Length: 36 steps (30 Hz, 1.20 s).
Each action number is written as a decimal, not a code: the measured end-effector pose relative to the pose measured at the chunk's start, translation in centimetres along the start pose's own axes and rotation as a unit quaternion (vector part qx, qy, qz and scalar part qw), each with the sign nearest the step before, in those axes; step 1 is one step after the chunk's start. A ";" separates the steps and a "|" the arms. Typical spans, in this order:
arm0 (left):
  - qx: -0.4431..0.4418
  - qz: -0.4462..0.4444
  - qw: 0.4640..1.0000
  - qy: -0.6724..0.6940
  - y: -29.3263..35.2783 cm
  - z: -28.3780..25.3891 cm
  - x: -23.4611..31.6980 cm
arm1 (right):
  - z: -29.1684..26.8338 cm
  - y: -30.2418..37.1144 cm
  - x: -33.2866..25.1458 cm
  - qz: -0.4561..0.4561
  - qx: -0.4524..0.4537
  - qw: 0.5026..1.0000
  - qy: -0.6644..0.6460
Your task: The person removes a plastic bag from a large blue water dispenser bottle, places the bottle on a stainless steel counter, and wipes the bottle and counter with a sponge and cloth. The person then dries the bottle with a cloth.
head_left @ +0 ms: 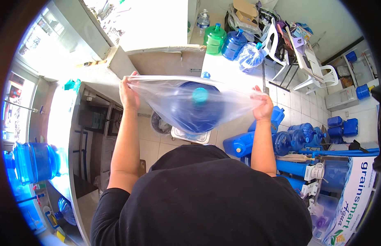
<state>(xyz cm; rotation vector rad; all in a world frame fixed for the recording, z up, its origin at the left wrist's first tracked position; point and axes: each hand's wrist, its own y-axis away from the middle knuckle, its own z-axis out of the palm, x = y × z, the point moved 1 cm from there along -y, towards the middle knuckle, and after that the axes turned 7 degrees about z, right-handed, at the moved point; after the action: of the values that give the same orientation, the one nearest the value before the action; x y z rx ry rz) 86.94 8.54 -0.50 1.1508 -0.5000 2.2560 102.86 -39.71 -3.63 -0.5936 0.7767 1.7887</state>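
My L hand (129,93) and R hand (263,105) have fingers clamped on opp. ends of a clear plastic bag (233,98), its long axis running L–R btwn them. Thru the film, approx. midway (a touch nearer R), shows a blue jug (194,115) w/ teal cap (200,95); can't tell if they touch, or its fill. Ahead: green jug (215,40), bagged jug (250,58).

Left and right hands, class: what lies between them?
In the head view, a clear plastic film stretches from left hand to right hand; a blue bottle shows through it.
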 end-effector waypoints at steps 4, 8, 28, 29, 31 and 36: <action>0.034 -0.071 0.995 0.068 0.7 0.6 -1.8 | -0.4 -0.9 2.0 0.088 -0.102 0.978 -0.160; 0.089 -0.099 0.973 0.190 1.0 0.0 -2.8 | -2.1 -4.2 3.8 0.136 -0.038 0.977 -0.160; -0.047 -0.027 0.990 -0.130 1.3 8.1 -9.3 | 5.2 -9.6 9.8 0.176 0.045 0.983 0.004; -0.076 -0.036 0.989 -0.121 1.5 7.9 -8.9 | 4.7 -9.3 9.3 0.179 0.038 0.983 0.012; -0.109 -0.053 0.985 -0.123 1.9 7.8 -8.7 | 4.7 -8.4 8.5 0.163 0.036 0.986 0.017; -0.280 -0.109 0.929 -0.217 3.8 10.4 -11.8 | 9.5 -7.1 9.8 0.082 -0.181 0.941 0.274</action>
<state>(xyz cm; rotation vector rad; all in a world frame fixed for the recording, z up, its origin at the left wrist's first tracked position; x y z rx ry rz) 96.64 -3.66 -4.63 1.3064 -1.0515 1.5120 106.11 -24.86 -5.88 -1.3451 0.8882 1.9577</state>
